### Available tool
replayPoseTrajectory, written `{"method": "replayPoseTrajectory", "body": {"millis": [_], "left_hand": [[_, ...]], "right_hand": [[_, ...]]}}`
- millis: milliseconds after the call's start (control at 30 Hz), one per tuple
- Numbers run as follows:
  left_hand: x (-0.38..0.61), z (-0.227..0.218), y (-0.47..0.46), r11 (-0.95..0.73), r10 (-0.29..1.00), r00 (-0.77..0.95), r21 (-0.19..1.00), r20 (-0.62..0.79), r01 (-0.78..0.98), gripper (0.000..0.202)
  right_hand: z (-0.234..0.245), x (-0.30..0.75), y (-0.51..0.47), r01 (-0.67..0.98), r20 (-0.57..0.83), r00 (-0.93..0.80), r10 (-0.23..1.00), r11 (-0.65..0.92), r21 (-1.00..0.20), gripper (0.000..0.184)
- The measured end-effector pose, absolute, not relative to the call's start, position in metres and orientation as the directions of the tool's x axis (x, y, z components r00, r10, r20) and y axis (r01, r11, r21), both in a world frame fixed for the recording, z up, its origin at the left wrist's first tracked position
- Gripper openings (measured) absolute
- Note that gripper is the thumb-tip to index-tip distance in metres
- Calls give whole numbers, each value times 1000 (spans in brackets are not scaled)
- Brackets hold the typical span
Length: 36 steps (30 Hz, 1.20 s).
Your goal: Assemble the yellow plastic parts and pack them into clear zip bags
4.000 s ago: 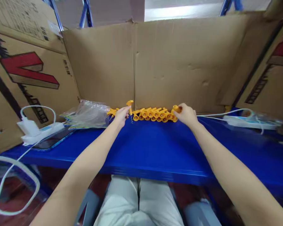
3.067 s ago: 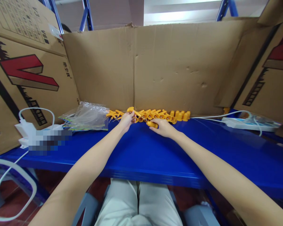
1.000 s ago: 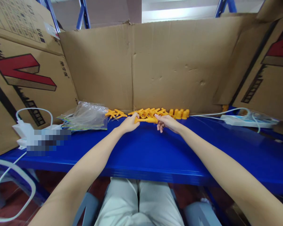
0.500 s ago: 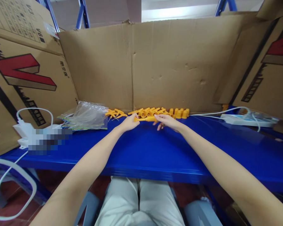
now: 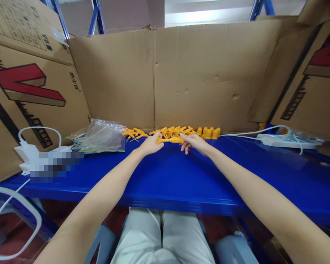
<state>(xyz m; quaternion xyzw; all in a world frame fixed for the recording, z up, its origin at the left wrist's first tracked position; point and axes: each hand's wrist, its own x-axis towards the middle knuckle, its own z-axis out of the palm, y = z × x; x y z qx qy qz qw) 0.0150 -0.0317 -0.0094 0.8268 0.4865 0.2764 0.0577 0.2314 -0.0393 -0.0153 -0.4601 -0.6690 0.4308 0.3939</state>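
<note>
Between my hands lies a yellow plastic stick-like part (image 5: 172, 140) with a ridged middle, held level just above the blue shelf. My left hand (image 5: 151, 143) is closed on its left end. The fingers and thumb of my right hand (image 5: 194, 142) pinch its right end, with the lower fingers hanging loose. Right behind my hands is a row of yellow hollow parts (image 5: 176, 131), their round openings facing me. Short yellow caps (image 5: 209, 132) stand upright to the right of that row. Yellow branched pieces (image 5: 136, 132) with small chains lie to the left.
Clear plastic bags (image 5: 101, 135) lie on the blue shelf (image 5: 165, 176) at the left. White adapters and a cable (image 5: 29, 154) sit farther left. A white power strip (image 5: 288, 140) is at the right. A cardboard wall (image 5: 203, 77) closes off the back, with boxes on both sides.
Both hands keep their grip on the yellow part. The loose fingers of my right hand have shifted slightly; otherwise little has moved.
</note>
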Motion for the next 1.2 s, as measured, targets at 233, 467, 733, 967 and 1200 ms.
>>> {"method": "replayPoseTrajectory", "body": {"millis": [233, 467, 733, 967, 1200], "left_hand": [[15, -8, -32, -506, 838, 356, 345, 413, 791, 19], [14, -11, -27, -517, 831, 357, 357, 425, 778, 19], [14, -10, -27, -503, 839, 347, 354, 420, 788, 19], [13, -10, -27, -494, 845, 335, 368, 417, 788, 20], [12, -12, -25, -512, 834, 341, 376, 434, 773, 20]], "right_hand": [[-13, 226, -41, 272, 51, -200, 979, 106, -956, 51], [-14, 227, -40, 319, 28, -198, 980, 92, -943, 54], [-13, 233, -40, 206, 36, -290, 956, 99, -974, 32], [-18, 238, -37, 180, 81, -329, 941, 147, -973, 51], [-19, 238, -34, 178, 110, -327, 939, 175, -968, 34]]}}
